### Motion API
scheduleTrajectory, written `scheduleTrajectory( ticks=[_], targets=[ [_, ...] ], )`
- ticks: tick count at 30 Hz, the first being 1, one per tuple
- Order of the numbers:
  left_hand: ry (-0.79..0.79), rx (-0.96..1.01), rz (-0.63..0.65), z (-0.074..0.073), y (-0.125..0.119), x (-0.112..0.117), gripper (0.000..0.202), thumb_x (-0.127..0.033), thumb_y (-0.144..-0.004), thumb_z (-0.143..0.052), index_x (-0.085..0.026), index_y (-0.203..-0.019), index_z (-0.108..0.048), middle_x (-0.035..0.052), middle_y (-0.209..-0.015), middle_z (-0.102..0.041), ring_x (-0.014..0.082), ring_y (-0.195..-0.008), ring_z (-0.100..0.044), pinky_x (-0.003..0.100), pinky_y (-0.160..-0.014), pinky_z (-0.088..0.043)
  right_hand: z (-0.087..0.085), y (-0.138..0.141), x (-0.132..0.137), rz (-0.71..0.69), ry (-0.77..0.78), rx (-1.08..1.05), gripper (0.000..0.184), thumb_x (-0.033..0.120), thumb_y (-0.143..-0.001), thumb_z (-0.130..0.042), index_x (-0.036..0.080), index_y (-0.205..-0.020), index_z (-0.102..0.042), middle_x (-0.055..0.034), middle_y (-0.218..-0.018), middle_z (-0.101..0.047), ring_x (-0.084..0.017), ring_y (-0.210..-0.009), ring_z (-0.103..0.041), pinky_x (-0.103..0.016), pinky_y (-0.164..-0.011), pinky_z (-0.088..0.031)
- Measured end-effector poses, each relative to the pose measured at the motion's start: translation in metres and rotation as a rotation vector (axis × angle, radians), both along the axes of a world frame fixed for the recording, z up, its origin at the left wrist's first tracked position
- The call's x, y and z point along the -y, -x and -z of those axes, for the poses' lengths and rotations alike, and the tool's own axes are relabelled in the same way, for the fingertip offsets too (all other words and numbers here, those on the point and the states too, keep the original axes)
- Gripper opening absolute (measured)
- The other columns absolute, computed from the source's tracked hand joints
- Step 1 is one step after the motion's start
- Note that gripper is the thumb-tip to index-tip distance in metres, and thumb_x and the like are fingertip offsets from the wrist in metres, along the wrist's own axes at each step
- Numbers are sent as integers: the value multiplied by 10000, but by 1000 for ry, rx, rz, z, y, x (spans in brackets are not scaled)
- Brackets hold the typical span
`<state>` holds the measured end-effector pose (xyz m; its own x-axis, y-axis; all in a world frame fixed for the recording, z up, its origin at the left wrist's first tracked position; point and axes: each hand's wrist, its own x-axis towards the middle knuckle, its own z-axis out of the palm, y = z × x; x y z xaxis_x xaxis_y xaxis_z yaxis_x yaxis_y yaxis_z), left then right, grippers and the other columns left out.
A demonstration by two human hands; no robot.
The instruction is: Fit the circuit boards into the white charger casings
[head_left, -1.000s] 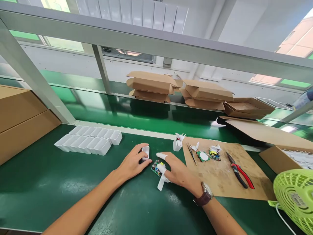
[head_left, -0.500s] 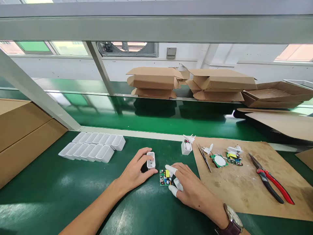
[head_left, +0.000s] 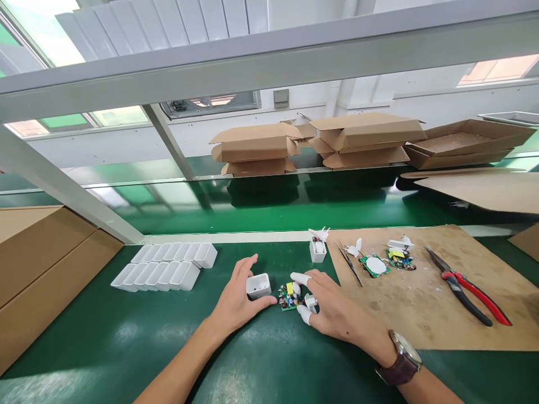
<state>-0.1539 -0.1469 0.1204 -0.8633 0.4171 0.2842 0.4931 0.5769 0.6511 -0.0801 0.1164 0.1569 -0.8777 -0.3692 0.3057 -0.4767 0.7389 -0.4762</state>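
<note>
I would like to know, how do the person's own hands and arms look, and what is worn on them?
The right hand has white finger covers on the thumb and index finger. A wristwatch with a round face and a dark brownish strap is on that wrist. The left hand shows no cover, ring or watch. No sleeves are in view.

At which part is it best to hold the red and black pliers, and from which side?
Probably by the two handles, with the right hand coming from the near side, once clear of the circuit board. The pliers lie flat on the brown sheet, handles spread and pointing toward the near right, while the dark nose points away.
</note>
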Motion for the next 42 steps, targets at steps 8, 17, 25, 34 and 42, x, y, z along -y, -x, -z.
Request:
scheduleTrajectory(
  ticks=[8,17,25,34,42],
  targets=[
    [95,243,366,-26,3,17,991,-357,-738,-919,-373,-1577,-391,113,-1411,-630,249,-1027,-677,422,-911,-593,10,11,0,175,9,-214,481,119,-852,-556,189,-1328,-569,-141,-1212,-666,-324,-1161,-637,-503,-941,-598],
    [-75,19,233,-20,-2,-4,483,-239,-860,-779,-271,-1299,-581,81,-1192,-630,227,-1054,-644,381,-932,-585,-5,0,15,68,216,-447,614,128,-933,-599,260,-1494,-386,-123,-1231,-649,-299,-1183,-650,-508,-953,-611],
    [-61,-175,188,-6,-4,-5,527,-143,-905,-671,-281,-1385,-501,102,-1233,-537,238,-1139,-632,383,-983,-584,5,-9,23,1,95,-507,667,29,-886,-559,190,-1514,-399,-177,-1284,-635,-344,-1261,-608,-570,-977,-609],
    [-58,-181,214,-6,-5,-5,576,-57,-872,-639,-276,-1384,-490,97,-1243,-516,233,-1156,-620,376,-971,-589,3,-10,26,20,16,-530,563,-9,-841,-533,107,-1392,-508,-200,-1272,-646,-349,-1246,-604,-555,-966,-616],
    [-87,-215,209,-4,-4,-5,574,-66,-859,-654,-263,-1383,-531,97,-1235,-542,234,-1142,-627,366,-964,-584,6,-10,26,14,21,-522,525,-20,-836,-540,92,-1349,-534,-211,-1283,-645,-343,-1265,-593,-543,-983,-613]
  ],
)
